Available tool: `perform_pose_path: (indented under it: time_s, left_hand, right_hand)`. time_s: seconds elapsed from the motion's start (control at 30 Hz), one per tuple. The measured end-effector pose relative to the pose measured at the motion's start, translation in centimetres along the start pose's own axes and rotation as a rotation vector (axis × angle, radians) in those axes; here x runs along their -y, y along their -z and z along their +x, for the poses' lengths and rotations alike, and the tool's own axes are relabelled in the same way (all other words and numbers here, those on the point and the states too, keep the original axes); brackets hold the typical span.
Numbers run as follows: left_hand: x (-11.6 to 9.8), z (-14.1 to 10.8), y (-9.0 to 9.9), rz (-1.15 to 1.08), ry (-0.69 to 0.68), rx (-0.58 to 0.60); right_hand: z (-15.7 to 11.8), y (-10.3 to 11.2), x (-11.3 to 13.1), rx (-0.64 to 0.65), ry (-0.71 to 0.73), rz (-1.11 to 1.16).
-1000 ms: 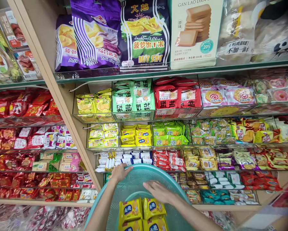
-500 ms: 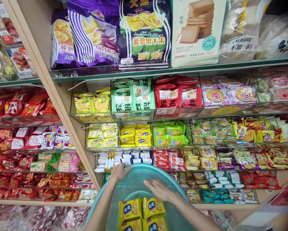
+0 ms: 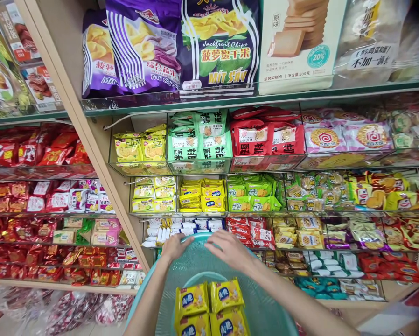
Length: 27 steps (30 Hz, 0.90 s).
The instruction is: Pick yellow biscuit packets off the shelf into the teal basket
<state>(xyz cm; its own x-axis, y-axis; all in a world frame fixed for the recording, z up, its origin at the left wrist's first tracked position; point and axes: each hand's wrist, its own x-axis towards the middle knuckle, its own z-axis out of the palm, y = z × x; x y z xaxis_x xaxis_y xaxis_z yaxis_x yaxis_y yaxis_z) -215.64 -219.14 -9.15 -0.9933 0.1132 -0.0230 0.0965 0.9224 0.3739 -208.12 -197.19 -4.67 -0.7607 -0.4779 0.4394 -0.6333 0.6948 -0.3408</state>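
A turquoise plastic basket (image 3: 150,291) with mesh sides is in front of me, tilted against the lower shelves. Several yellow snack packets (image 3: 192,298) lie stacked in its bottom. My left hand (image 3: 175,247) grips the basket's far rim, its thumb along the edge. Just right of it, my right hand (image 3: 228,249) is over the far rim with fingers stretched and slightly bent, holding nothing visible. Whether its fingertips touch the rim I cannot tell. Beyond the hands are white-and-blue packets (image 3: 186,226) and red-and-white packets (image 3: 239,229) in a shelf row.
Clear-fronted bins hold yellow packets (image 3: 202,198), green packets (image 3: 253,191) and red packets (image 3: 265,137). Purple chip bags (image 3: 146,51) stand on the glass shelf (image 3: 230,98) above. A wooden upright (image 3: 73,107) divides the shelving at left. Plastic-wrapped goods (image 3: 73,310) lie near the floor.
My right hand has moved up and forward from inside the basket to its far rim. My left hand keeps its grip on the rim. The view has shifted slightly left.
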Motion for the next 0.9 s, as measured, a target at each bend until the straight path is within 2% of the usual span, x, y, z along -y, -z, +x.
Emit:
perform_pose_path:
  time_s: [0.1,0.17,0.23,0.33,0.43,0.6,0.9]
  left_hand:
    - [0.3,-0.2,0.2,-0.006,0.001,-0.011]
    - [0.5,-0.5,0.2,-0.008,0.005,-0.013]
    - [0.6,-0.7,0.4,-0.006,0.013,-0.013]
    - [0.8,-1.1,0.7,-0.011,0.022,-0.019]
    - [0.9,-1.3,0.9,-0.009,0.024,-0.036]
    - [1.0,-1.4,1.1,-0.010,0.024,-0.039]
    - [1.2,-1.0,1.1,-0.018,0.024,-0.036]
  right_hand:
    - [4.7,2.8,-0.3,-0.131,0.109,-0.130]
    - [7.9,4.1,-0.5,-0.173,0.147,-0.255]
    - [10.5,4.7,-0.5,-0.182,0.180,-0.381]
    - [13.1,4.4,-0.3,-0.158,0.197,-0.524]
    - [14.3,3.5,0.0,-0.113,0.164,-0.585]
    - [14.8,2.6,-0.1,-0.090,0.126,-0.589]
    - [15.2,2.4,-0.6,-0.052,0.061,-0.457]
